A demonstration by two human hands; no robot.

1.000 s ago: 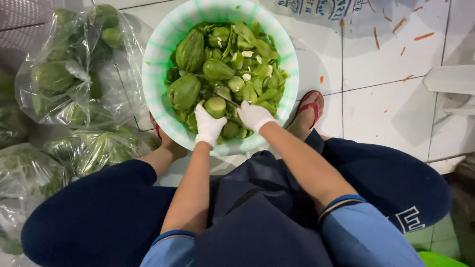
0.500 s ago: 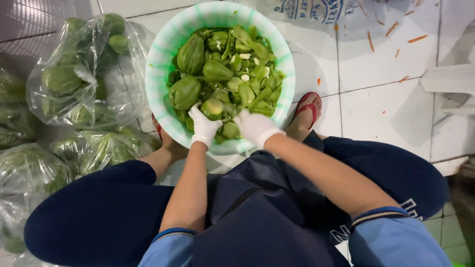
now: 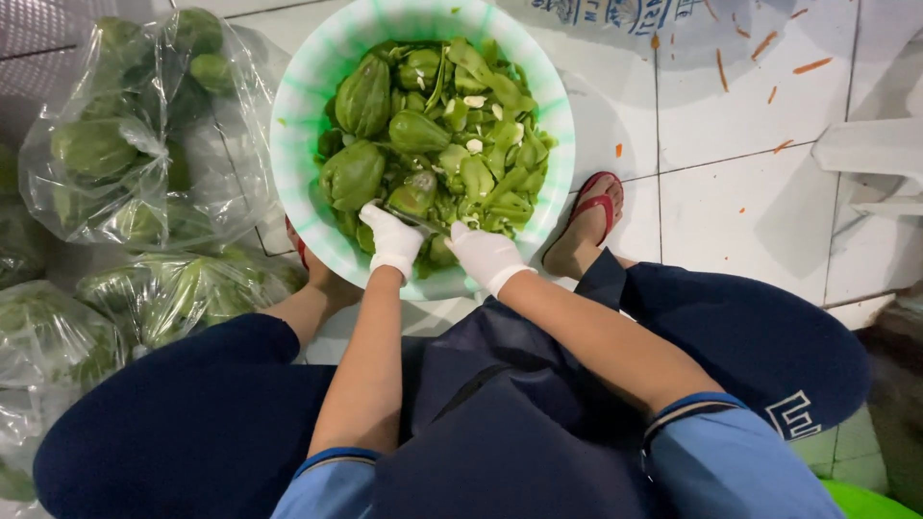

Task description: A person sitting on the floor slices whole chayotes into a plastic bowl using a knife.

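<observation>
Head view | left hand (image 3: 394,240) grips chayote (image 3: 413,192) | right hand (image 3: 484,255) closed on knife (image 3: 418,222)

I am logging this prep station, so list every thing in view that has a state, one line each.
Round pale-green plastic basin: upright on the tiles, heaped with green vegetables.
Whole green chayote: uncut, in the basin.
Green peelings: loose, piled on one side.
Clear plastic bags: full of green vegetables, closed up.
White-gloved left hand: gripping a vegetable piece.
White-gloved right hand: closed, thing held unclear.
</observation>
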